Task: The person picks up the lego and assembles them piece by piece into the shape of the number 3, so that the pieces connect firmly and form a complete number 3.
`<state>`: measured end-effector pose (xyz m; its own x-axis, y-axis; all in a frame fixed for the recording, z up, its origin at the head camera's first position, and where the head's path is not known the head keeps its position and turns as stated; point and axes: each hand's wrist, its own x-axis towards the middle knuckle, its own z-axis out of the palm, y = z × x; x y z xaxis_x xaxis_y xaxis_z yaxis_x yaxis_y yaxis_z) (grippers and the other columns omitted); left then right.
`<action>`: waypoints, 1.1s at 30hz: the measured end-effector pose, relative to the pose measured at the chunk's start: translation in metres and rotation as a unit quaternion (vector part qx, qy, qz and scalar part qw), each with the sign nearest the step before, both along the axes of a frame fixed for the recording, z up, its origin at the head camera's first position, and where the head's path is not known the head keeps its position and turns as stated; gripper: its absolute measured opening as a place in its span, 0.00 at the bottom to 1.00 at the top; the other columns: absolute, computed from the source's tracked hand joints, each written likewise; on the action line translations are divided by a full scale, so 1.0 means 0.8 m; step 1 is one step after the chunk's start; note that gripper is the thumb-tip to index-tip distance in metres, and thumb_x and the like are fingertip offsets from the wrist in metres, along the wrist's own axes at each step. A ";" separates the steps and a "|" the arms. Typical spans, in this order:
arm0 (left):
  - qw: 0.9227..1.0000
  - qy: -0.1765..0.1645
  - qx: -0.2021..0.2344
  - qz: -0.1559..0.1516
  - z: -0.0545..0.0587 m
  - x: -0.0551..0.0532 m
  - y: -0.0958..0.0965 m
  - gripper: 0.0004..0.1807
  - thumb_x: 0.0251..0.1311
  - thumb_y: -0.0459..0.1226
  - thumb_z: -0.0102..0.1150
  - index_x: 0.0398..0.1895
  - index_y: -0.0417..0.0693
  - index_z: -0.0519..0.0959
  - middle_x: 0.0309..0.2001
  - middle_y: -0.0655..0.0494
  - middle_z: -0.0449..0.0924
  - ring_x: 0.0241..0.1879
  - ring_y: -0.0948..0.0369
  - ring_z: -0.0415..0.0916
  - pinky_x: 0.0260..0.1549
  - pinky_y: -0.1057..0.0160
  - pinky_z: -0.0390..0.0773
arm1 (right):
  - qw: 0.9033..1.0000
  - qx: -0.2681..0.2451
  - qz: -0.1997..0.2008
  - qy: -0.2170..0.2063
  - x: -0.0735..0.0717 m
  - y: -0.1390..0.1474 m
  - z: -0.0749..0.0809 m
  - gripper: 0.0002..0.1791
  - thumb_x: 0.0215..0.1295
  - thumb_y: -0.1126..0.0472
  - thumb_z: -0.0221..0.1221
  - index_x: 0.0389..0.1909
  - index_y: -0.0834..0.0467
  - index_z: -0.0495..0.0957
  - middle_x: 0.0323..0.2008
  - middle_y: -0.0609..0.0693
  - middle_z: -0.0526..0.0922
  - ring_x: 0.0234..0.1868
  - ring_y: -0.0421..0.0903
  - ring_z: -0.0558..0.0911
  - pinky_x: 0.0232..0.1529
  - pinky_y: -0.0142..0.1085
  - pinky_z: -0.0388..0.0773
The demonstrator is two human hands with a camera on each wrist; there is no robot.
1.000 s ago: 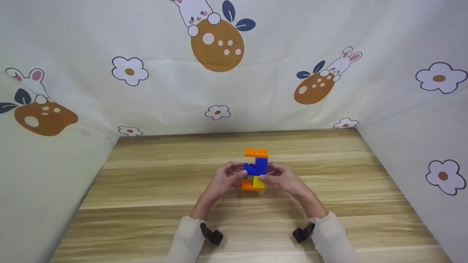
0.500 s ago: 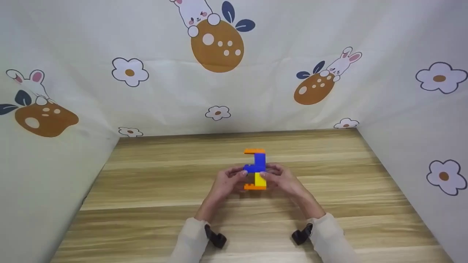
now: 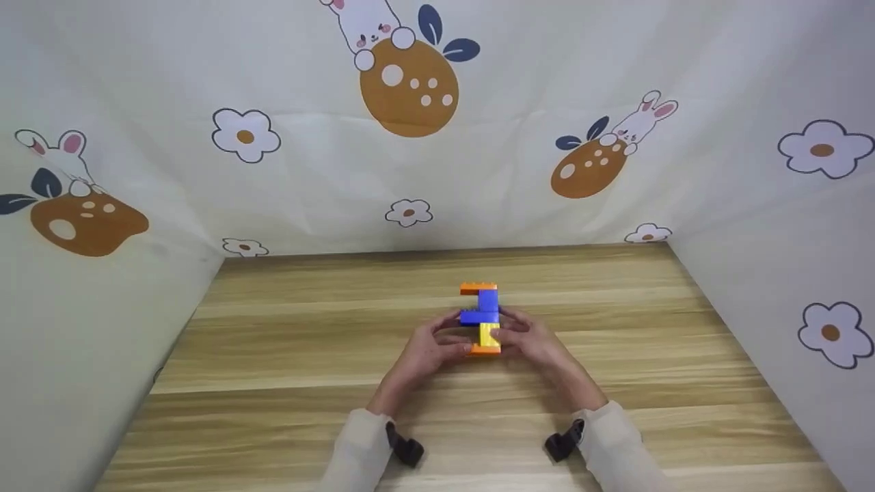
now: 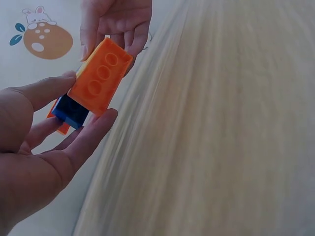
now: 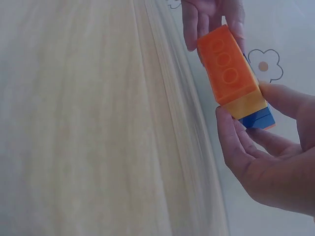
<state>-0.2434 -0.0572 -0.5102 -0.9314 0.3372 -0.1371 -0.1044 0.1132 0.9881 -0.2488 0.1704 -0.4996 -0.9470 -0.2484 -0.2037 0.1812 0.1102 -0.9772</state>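
A stack of toy building bricks is held up between both hands near the middle of the head view. From top to bottom it has an orange brick [image 3: 478, 288], blue bricks [image 3: 488, 301], a yellow brick [image 3: 488, 333] and another orange brick [image 3: 487, 350]. My left hand [image 3: 425, 348] pinches the left end, its thumb at the lower orange brick. On the opposite side, my right hand [image 3: 541, 342] grips the stack with its thumb on the yellow brick. Both wrist views show the hollow underside of the lower orange brick [image 4: 101, 76], with three round tubes inside.
Below the hands lies a wood-grain table [image 3: 273, 383]. Pale cloth [image 3: 307, 184] printed with rabbits, brown fruit and flowers rises at its back and sides. Dark bands with small black mounts [image 3: 409, 451] sit at both sleeve cuffs.
The stack tilts so its faces show differently, with the yellow brick's studs now toward the head camera. My left thumb has shifted down from the blue brick to the lower orange one.
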 end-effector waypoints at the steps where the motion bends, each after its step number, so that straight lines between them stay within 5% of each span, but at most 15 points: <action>1: 1.000 -0.001 -0.010 0.000 -0.001 0.000 0.000 0.40 0.60 0.35 0.69 0.76 0.51 0.63 0.71 0.42 0.67 0.57 0.54 0.81 0.52 0.60 0.83 | 1.000 0.000 0.002 -0.001 0.000 0.000 0.000 0.39 0.67 0.62 0.63 0.75 0.63 0.58 0.66 0.70 0.72 0.50 0.50 0.85 0.53 0.44 0.83; 9: 0.998 0.007 -0.062 0.011 -0.007 0.001 0.002 0.41 0.58 0.36 0.71 0.74 0.46 0.65 0.65 0.42 0.76 0.57 0.53 0.81 0.51 0.59 0.83 | 0.999 -0.023 0.036 -0.029 0.001 0.001 -0.007 0.41 0.65 0.69 0.61 0.76 0.66 0.53 0.65 0.74 0.71 0.49 0.49 0.85 0.55 0.45 0.83; 16: 0.998 0.041 -0.052 0.015 -0.008 0.001 0.008 0.38 0.56 0.32 0.72 0.70 0.33 0.67 0.59 0.36 0.80 0.57 0.47 0.81 0.50 0.59 0.84 | 0.999 -0.017 0.028 -0.039 0.001 0.003 -0.008 0.43 0.63 0.71 0.61 0.76 0.66 0.52 0.66 0.74 0.68 0.48 0.49 0.85 0.55 0.44 0.83; 33: 0.993 0.004 -0.107 0.048 -0.004 0.003 0.013 0.34 0.58 0.35 0.71 0.67 0.33 0.71 0.58 0.38 0.81 0.52 0.54 0.82 0.52 0.58 0.83 | 0.998 0.001 0.038 -0.056 -0.002 0.007 -0.008 0.36 0.66 0.69 0.62 0.73 0.68 0.61 0.64 0.71 0.73 0.48 0.47 0.85 0.53 0.45 0.84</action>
